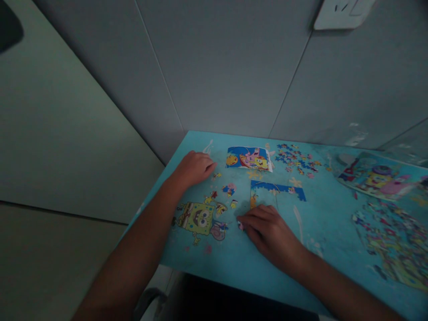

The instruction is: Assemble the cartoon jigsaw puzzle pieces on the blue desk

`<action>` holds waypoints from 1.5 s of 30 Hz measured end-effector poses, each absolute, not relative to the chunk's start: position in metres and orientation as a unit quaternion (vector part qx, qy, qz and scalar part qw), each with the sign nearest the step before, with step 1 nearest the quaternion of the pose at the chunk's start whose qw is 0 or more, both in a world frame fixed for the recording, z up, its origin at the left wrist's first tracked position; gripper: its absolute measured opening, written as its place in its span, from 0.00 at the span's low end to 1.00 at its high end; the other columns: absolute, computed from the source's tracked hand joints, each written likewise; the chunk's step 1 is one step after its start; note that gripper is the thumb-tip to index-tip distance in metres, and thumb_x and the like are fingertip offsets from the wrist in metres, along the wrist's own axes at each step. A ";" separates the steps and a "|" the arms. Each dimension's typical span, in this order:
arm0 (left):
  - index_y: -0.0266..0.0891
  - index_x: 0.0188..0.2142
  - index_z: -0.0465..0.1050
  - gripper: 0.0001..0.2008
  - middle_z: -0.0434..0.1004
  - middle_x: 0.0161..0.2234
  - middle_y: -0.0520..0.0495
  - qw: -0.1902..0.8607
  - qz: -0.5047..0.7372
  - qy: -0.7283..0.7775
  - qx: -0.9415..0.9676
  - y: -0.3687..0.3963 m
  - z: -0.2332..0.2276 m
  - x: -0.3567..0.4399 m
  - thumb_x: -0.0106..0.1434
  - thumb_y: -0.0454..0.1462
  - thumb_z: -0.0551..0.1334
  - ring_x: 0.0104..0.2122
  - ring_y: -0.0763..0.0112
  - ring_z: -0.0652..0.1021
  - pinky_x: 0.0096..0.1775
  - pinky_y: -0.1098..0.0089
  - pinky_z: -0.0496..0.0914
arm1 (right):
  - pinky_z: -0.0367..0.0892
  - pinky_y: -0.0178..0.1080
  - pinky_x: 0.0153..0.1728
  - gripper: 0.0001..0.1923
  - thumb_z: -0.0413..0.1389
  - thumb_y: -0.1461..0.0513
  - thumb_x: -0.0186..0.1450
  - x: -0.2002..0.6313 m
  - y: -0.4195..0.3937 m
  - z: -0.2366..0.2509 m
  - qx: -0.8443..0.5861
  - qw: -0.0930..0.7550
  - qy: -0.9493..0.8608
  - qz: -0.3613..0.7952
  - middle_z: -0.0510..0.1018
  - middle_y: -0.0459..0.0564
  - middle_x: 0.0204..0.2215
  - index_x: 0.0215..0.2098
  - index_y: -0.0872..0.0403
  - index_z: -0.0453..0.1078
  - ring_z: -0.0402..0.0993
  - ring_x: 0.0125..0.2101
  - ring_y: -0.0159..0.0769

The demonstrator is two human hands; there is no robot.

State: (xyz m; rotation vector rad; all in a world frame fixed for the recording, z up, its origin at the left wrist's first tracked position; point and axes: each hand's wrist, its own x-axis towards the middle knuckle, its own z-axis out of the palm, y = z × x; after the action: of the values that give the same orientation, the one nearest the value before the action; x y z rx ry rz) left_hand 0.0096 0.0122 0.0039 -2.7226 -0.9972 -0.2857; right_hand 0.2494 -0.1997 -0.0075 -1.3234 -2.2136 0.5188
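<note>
We rest our left hand point(194, 168) flat and empty on the turquoise cartoon-printed bench point(234, 263), near its left edge, seemingly as a brace. Our right hand point(269, 232) lies fingers-down, its fingertips pinching a small pink-and-white jigsaw piece point(240, 225) just below the half-built blue puzzle frame point(277, 189). Loose pieces point(296, 159) stay clustered by the wall, leaving open bench inside the frame.
</note>
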 end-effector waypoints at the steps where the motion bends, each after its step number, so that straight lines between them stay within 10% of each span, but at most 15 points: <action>1: 0.39 0.28 0.76 0.21 0.79 0.31 0.45 0.115 -0.094 -0.339 -0.929 0.012 0.004 0.010 0.73 0.42 0.52 0.32 0.65 0.77 0.36 0.64 0.65 | 0.65 0.47 0.47 0.11 0.55 0.65 0.72 0.249 -0.200 -0.007 -0.487 0.251 -0.814 0.191 0.82 0.49 0.39 0.47 0.50 0.77 0.74 0.42 0.40; 45: 0.38 0.28 0.75 0.20 0.78 0.30 0.45 0.101 -0.085 -0.336 -0.933 0.012 0.004 0.010 0.74 0.42 0.54 0.31 0.66 0.76 0.35 0.64 0.63 | 0.66 0.47 0.46 0.10 0.54 0.62 0.73 0.247 -0.201 -0.008 -0.486 0.254 -0.816 0.182 0.81 0.48 0.38 0.48 0.49 0.77 0.76 0.40 0.40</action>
State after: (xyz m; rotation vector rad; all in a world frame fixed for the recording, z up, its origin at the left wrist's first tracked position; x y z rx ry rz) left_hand 0.0102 0.0122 0.0043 -2.7557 -0.9924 -0.2524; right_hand 0.2471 -0.2007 -0.0077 -1.3205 -2.2169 0.4935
